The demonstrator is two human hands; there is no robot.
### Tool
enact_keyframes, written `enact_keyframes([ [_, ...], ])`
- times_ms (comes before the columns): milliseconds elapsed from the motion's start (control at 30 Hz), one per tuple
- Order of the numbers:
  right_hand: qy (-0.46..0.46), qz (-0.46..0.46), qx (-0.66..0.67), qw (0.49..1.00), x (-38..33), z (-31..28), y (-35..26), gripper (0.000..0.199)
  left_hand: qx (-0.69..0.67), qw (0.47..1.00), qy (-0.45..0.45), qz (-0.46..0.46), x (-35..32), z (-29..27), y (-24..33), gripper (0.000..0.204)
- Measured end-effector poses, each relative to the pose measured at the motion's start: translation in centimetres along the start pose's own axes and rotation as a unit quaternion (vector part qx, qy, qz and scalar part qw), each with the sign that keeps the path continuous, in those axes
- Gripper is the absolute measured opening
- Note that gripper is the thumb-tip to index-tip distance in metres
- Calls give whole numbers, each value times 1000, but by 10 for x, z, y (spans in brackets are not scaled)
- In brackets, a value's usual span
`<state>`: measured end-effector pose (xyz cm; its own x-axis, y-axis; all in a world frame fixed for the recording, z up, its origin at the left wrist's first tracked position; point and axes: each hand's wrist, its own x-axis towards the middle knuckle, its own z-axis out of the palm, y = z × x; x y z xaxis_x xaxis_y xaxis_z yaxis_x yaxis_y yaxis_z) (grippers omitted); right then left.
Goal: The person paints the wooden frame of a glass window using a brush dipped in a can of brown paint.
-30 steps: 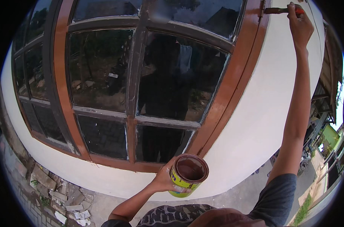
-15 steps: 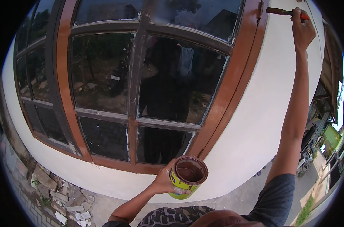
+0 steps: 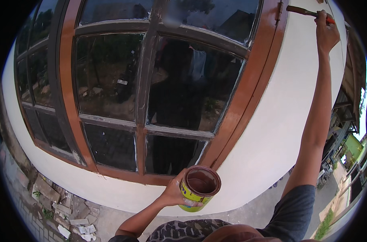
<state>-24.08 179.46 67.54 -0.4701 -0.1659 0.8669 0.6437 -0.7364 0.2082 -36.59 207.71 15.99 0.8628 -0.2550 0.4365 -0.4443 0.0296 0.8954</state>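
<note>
My left hand (image 3: 176, 192) is wrapped round a yellow-green paint can (image 3: 194, 198), held low in front of the window. Brown paint coats the can's inside and rim. High on the right, my right hand (image 3: 327, 35) grips a paintbrush (image 3: 302, 11) by its red-orange handle. The bristles are brown and point left, close to the outer edge of the window frame (image 3: 254, 86) near a hinge (image 3: 279, 11). Whether they touch the frame or the wall I cannot tell. Fresh-looking brown covers the outer frame, while the inner glazing bars (image 3: 146, 76) are mostly dark grey.
A white wall (image 3: 268, 133) surrounds the window, whose glass panes (image 3: 189, 84) reflect the yard. Broken tiles and rubble (image 3: 72, 213) lie on the ground at lower left. Beyond the wall at right are stored items and a grassy strip (image 3: 324, 224).
My right hand and the paintbrush have shifted slightly right, and the brush now tilts a little more, its bristle end higher. The left hand and the paint can have hardly moved.
</note>
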Motion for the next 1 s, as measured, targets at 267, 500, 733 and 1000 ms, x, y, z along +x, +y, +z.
enact_keyframes([
  [267, 7, -15, 69, 997, 2, 13, -13, 45, 0, 1000, 13, -1, 1, -2, -2, 105],
  [500, 26, -11, -34, 999, 11, 8, 3, 42, -1, 1000, 9, 1, 3, -1, -3, 108],
  [733, 8, -103, 12, 995, 13, 27, -31, 32, -30, 1000, 9, -2, 6, -3, -7, 110],
  [1000, 12, -24, -41, 999, 17, 19, 0, 51, -13, 1000, 5, -4, 6, -2, -6, 108],
])
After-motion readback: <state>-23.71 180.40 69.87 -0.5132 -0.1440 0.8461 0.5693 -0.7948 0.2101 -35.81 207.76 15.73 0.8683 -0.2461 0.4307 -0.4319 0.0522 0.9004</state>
